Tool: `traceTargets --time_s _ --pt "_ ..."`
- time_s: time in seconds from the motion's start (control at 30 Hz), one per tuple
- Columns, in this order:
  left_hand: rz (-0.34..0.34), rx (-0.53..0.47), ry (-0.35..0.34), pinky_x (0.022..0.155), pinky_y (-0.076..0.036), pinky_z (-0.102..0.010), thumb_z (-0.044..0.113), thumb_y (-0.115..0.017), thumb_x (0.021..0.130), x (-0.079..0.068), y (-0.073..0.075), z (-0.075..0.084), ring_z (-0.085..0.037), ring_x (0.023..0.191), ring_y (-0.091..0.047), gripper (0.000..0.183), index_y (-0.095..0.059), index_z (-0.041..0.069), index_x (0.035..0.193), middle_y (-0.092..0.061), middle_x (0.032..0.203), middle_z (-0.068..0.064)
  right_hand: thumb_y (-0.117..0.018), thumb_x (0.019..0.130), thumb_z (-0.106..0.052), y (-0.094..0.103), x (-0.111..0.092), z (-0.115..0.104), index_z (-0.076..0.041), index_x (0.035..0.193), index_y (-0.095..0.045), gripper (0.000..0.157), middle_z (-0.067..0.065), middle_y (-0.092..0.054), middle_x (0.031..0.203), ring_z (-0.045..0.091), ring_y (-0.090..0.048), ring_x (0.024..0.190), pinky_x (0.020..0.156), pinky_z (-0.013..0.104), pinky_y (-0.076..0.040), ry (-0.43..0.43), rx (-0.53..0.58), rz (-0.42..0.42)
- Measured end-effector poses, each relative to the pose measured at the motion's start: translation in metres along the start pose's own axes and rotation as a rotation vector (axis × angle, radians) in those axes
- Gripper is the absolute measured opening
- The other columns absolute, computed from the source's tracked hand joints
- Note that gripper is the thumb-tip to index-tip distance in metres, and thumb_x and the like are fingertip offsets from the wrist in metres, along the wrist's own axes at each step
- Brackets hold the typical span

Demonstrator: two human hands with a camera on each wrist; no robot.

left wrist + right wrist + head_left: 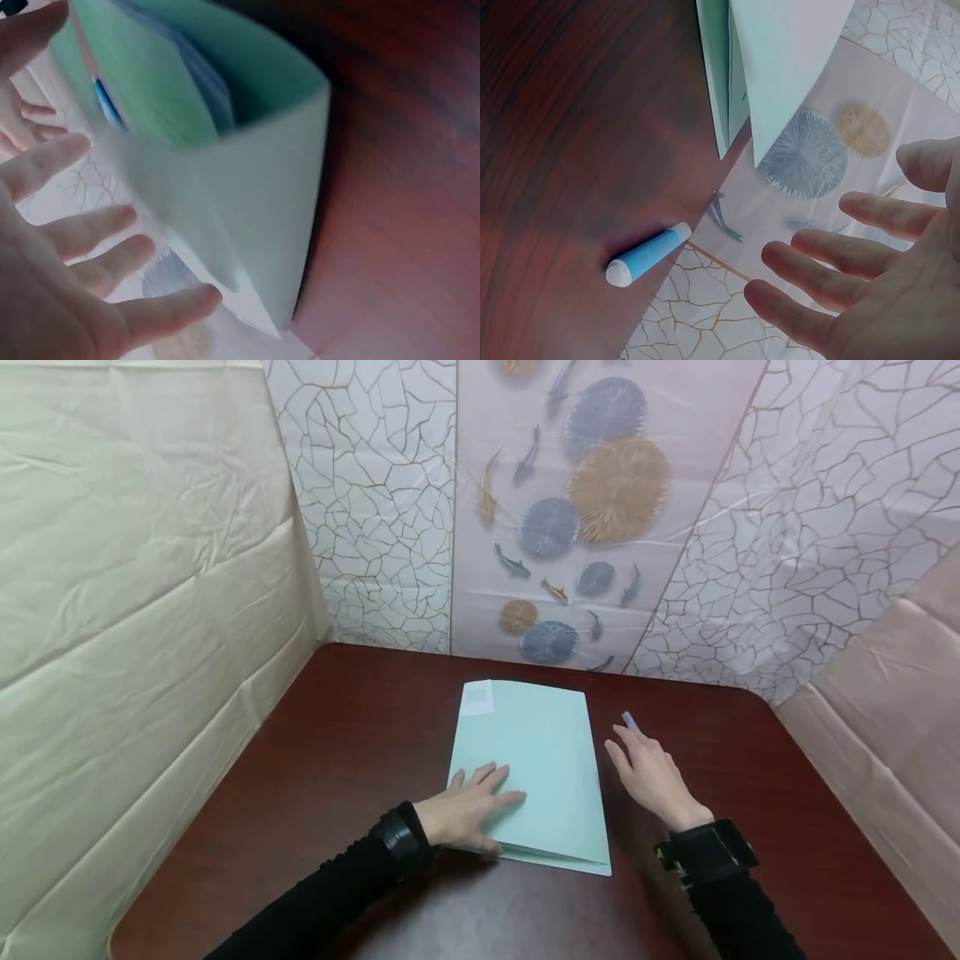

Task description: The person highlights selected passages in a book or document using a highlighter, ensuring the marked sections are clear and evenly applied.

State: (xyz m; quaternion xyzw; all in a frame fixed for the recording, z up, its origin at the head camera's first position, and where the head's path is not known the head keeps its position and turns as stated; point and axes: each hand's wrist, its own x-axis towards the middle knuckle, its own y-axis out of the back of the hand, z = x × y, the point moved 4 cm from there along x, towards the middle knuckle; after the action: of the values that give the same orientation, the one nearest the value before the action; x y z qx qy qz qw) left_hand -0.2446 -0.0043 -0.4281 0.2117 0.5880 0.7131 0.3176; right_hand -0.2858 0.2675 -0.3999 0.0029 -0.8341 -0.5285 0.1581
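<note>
Beyond both my hands rises a white backdrop [375, 510] with a crackled pattern of thin brownish lines, its pinkish middle panel [555, 527] printed with fish and round discs. A creased cream cloth [150, 568] stands well off to the left of my left hand, and a pinkish cloth [870, 710] to the right of my right hand. Under both hands spreads the dark red-brown table [360, 718]. On it, beneath my left hand and to the left of my right, lies the pale green folder [536, 752]; its edge nearest me gapes a little, and from my left wrist I see a green sheet [157, 82] and something bluish tucked inside. My left hand [468, 810] is over the folder's near left corner, fingers fanned apart and gripping nothing; whether the fingertips press on the cover I cannot tell. My right hand [651, 777] is just beside the folder's right edge, its fingers loosely spread, likewise holding nothing. Each wrist wears a black band [708, 852]. Ahead of my left hand, at the folder's far left corner, is a small white label [477, 697]. Smallest is a blue tube [651, 256] with white ends, lying on the table just past my right fingertips.
</note>
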Motion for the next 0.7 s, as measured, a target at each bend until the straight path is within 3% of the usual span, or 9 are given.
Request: traceTargets --time_s 0.23,0.5,0.7 --pt "0.042 0.076 0.002 0.106 -0.035 -0.062 0.046 -0.078 0.078 0.003 -0.005 0.008 -0.031 0.147 -0.023 0.080 -0.039 0.027 0.146 -0.022 0.159 -0.013 -0.041 0.104 -0.031 -0.002 -0.002 0.000 0.004 0.142 -0.041 0.052 0.031 -0.042 0.144 0.048 -0.041 0.131 0.101 0.065 -0.036 -0.001 0.005 -0.017" --pt "0.100 0.052 -0.020 0.099 -0.044 -0.058 0.036 -0.074 0.084 -0.005 -0.002 0.010 -0.031 0.142 -0.030 0.066 -0.044 0.024 0.142 -0.026 0.157 -0.013 -0.037 0.105 -0.028 0.000 -0.006 0.001 0.004 0.142 -0.041 0.049 0.031 -0.043 0.143 0.050 -0.044 0.126 0.095 0.065 -0.040 0.014 -0.041 0.001" --pt "0.151 -0.002 -0.003 0.096 -0.051 -0.042 0.032 -0.071 0.087 -0.013 0.009 0.007 -0.029 0.138 -0.037 0.070 -0.039 0.014 0.146 -0.030 0.155 -0.015 -0.034 0.106 -0.024 0.000 0.000 -0.003 0.007 0.140 -0.043 0.047 0.033 -0.044 0.142 0.052 -0.047 0.122 0.086 0.062 -0.045 0.047 -0.082 0.036"
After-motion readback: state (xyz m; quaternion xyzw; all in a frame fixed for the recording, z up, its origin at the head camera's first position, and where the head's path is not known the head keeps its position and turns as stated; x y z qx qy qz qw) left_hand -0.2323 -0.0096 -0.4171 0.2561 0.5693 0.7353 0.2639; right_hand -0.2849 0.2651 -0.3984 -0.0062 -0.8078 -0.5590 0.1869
